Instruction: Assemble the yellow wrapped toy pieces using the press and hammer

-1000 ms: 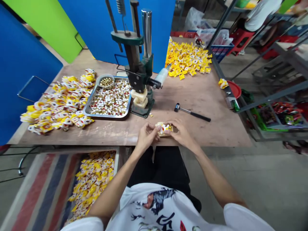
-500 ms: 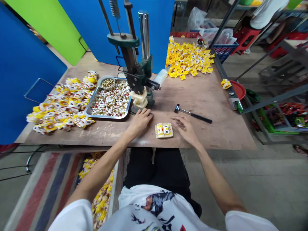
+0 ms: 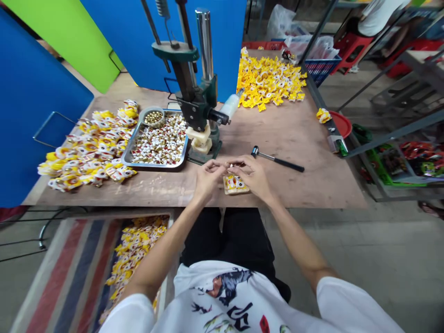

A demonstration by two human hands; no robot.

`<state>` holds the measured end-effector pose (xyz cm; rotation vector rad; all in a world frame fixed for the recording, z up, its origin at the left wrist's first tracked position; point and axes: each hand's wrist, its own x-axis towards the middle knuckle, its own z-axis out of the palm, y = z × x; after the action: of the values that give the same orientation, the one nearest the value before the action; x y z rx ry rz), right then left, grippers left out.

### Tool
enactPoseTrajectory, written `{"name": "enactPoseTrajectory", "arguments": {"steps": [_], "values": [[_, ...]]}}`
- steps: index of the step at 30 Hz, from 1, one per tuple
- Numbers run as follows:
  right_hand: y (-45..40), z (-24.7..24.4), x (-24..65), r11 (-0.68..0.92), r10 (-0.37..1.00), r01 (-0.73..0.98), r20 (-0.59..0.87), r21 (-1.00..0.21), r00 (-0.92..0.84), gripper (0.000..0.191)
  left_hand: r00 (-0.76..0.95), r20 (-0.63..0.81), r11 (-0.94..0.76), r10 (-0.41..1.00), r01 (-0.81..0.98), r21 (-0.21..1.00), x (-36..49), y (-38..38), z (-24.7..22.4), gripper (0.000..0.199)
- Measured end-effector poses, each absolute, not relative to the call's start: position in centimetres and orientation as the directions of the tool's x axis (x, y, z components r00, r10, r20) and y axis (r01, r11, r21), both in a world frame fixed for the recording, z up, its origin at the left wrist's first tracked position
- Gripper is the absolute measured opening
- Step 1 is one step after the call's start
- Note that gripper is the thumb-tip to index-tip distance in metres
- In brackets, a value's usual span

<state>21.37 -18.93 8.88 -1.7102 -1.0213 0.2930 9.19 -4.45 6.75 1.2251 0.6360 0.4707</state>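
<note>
**Fingertips meet over a little yellow-and-white face**

Both hands have drawn close together near the front edge of the worktop [image 3: 287,134]. The right hand [image 3: 252,175] has its thumb and fingers pinched on a small part [image 3: 230,166], too tiny for me to make out. The left hand [image 3: 208,178] has its fingertips right beside it; whether they are closed on it too, I can't tell from here.

Just on the body side of the right hand's fingertips, a cream block [image 3: 237,190] lies on the worktop, carrying a yellow-and-white piece [image 3: 231,182] with an eye and some red showing. The right hand partly covers it.

Beyond the right hand, off to its right, a small hammer [image 3: 277,159] lies with its black handle pointing away from the hand. Past the left hand stands a green-and-black press [image 3: 196,104], with cream blocks stacked at its foot. Farther left of that hand is a metal tray [image 3: 152,166] full of tiny white, red and gold bits, a round bowl [image 3: 152,115] of golden beads at its far corner, then a pile of yellow-and-white pieces [image 3: 93,148]. Well beyond the right hand spreads a heap of yellow pieces [image 3: 270,81].
</note>
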Motion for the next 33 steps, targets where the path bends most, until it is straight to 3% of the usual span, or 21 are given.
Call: {"name": "enactPoseTrajectory", "arguments": {"steps": [2, 5, 9, 13, 17, 23, 30, 33], "values": [[-18.5, 8.6, 21.4, -0.069, 0.761, 0.518, 0.291, -0.853, 0.58, 0.018, 0.724, -0.315, 0.458, 0.613, -0.001, 0.889, 8.9, -5.8, 6.9, 0.024], [-18.5, 7.7, 22.2, -0.101, 0.806, 0.456, 0.196, -0.884, 0.559, 0.024, 0.712, -0.404, 0.561, 0.574, 0.017, 0.827, 8.9, -6.5, 6.2, 0.029], [-19.0, 6.2, 23.3, -0.155, 0.847, 0.326, 0.044, -0.932, 0.529, 0.038, 0.696, -0.444, 0.541, 0.564, 0.095, 0.836, 8.7, -6.3, 4.8, 0.027], [-18.9, 5.0, 24.2, -0.188, 0.867, 0.356, 0.015, -0.915, 0.498, 0.045, 0.732, -0.446, 0.453, 0.515, 0.209, 0.866, 8.4, -5.3, 3.9, 0.03], [-18.1, 4.8, 25.3, -0.178, 0.906, 0.417, 0.016, -0.891, 0.422, 0.042, 0.82, -0.476, 0.474, 0.317, 0.298, 0.828, 8.7, -3.1, 4.3, 0.03], [-17.6, 5.2, 26.2, -0.173, 0.935, 0.403, -0.022, -0.899, 0.353, 0.048, 0.793, -0.607, 0.567, 0.039, 0.483, 0.667, 9.9, -0.9, 5.0, 0.023], [-18.0, 5.0, 25.4, -0.149, 0.924, 0.437, 0.032, -0.887, 0.381, 0.046, 0.736, -0.673, 0.614, 0.072, 0.499, 0.612, 10.5, -0.9, 4.6, 0.013], [-20.1, 5.6, 27.3, -0.179, 0.863, 0.475, 0.095, -0.861, 0.497, 0.042, 0.718, -0.682, 0.626, 0.139, 0.47, 0.623, 10.4, -1.4, 4.6, 0.011]]}}
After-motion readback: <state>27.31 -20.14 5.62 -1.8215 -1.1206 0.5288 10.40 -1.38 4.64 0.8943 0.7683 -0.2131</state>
